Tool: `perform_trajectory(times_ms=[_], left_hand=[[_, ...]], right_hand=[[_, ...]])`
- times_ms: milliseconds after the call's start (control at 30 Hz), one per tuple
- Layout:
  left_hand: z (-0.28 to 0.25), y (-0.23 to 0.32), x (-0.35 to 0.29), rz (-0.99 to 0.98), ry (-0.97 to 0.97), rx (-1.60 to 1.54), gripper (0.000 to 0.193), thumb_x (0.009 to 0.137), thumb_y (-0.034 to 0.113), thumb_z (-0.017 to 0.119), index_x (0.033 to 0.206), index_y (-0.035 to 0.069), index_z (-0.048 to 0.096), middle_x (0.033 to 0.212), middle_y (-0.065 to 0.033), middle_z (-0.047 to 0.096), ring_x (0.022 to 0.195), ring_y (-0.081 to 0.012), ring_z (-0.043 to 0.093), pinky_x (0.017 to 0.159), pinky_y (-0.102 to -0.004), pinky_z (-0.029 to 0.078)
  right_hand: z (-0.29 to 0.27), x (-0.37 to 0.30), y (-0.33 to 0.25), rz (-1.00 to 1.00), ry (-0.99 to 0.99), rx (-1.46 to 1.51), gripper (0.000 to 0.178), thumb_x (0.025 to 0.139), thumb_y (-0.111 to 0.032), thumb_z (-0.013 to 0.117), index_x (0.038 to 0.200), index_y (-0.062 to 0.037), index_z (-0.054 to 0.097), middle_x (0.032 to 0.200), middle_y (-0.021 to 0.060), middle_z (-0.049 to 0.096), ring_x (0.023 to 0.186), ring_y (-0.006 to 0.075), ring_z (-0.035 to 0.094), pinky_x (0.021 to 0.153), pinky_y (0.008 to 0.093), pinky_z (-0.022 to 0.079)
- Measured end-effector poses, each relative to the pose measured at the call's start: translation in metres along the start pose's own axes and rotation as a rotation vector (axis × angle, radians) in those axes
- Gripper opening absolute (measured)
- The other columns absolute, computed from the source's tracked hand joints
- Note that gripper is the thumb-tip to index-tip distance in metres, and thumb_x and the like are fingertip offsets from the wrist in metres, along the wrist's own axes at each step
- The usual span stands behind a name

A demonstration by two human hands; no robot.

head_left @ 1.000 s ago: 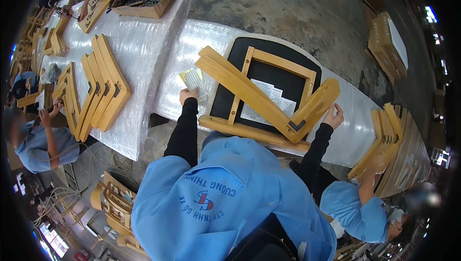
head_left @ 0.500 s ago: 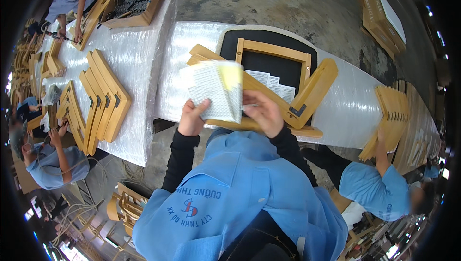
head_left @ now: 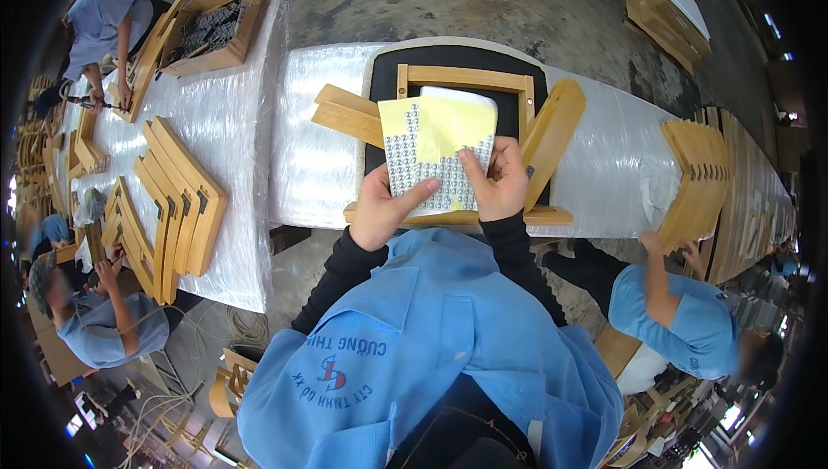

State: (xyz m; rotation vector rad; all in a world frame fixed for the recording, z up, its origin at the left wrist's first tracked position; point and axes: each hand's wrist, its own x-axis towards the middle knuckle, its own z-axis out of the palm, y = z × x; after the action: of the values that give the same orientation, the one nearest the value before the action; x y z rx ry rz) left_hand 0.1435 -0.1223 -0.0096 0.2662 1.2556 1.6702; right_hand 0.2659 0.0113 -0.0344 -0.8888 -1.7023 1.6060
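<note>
Two sheets of small round silver stickers on yellow backing, a left sticker sheet (head_left: 398, 150) and a right sticker sheet (head_left: 455, 128), overlap in front of me. My left hand (head_left: 384, 209) grips their lower left part, thumb across the front. At the right edge my right hand (head_left: 502, 184) pinches them, thumb on top near the stickers. Parts of both sheets' backing show bare yellow. Behind them lies a black padded panel (head_left: 470, 56) with a wooden frame (head_left: 466, 78) on it. A wooden leg piece (head_left: 556, 128) slants across its right side, and more wood (head_left: 345, 113) sticks out at left.
The table (head_left: 315, 176) is wrapped in clear plastic. Angled wooden pieces (head_left: 194, 210) lie at left, below a cardboard box (head_left: 216, 29) of dark parts. At right a co-worker (head_left: 668, 314) handles a row of wooden pieces (head_left: 690, 180). Cartons (head_left: 664, 12) stand at far right.
The sheets have turned so their sticker side faces me and they are fanned apart. My right hand has come onto their right edge. The co-worker at right has shifted their arms.
</note>
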Motion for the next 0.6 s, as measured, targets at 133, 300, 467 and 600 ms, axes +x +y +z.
perform_trajectory(times_ms=[133,300,467,600], left_hand=[[-0.001,-0.006,0.002,0.064,0.026,0.229,0.028,0.087,0.002,0.072,0.113,-0.005,0.062,0.108,-0.0111,0.072,0.093,-0.0131,0.068,0.082,-0.0266,0.055],[0.004,-0.010,0.001,0.186,0.037,0.448,0.034,0.084,0.003,0.075,0.115,-0.004,0.062,0.102,-0.0099,0.073,0.088,-0.0104,0.067,0.078,-0.0257,0.054],[-0.002,-0.012,-0.003,0.230,-0.001,0.621,0.047,0.083,0.004,0.074,0.126,-0.004,0.058,0.100,-0.0159,0.073,0.087,-0.0159,0.070,0.077,-0.0287,0.054],[0.000,-0.010,-0.003,0.382,-0.006,0.799,0.067,0.083,-0.003,0.069,0.144,0.000,0.042,0.111,-0.0236,0.067,0.099,-0.0271,0.068,0.085,-0.0328,0.052]], right_hand=[[0.004,-0.008,-0.013,-0.486,0.239,-0.463,0.043,0.077,-0.011,0.082,0.111,-0.0011,0.058,0.103,0.0129,0.062,0.093,0.0212,0.059,0.083,0.0348,0.049],[0.003,-0.011,-0.016,-0.586,-0.082,-0.564,0.017,0.075,-0.012,0.078,0.091,-0.0117,0.071,0.093,0.0016,0.066,0.086,0.0233,0.060,0.081,0.0358,0.044],[0.002,-0.008,-0.019,-0.627,-0.096,-0.649,0.007,0.077,-0.016,0.076,0.083,-0.0145,0.073,0.084,-0.0032,0.069,0.083,0.0189,0.061,0.087,0.0365,0.041],[-0.006,-0.007,-0.022,-0.651,-0.174,-0.719,0.006,0.077,-0.017,0.076,0.082,-0.0148,0.074,0.082,-0.0034,0.069,0.083,0.0181,0.062,0.095,0.0396,0.038]])
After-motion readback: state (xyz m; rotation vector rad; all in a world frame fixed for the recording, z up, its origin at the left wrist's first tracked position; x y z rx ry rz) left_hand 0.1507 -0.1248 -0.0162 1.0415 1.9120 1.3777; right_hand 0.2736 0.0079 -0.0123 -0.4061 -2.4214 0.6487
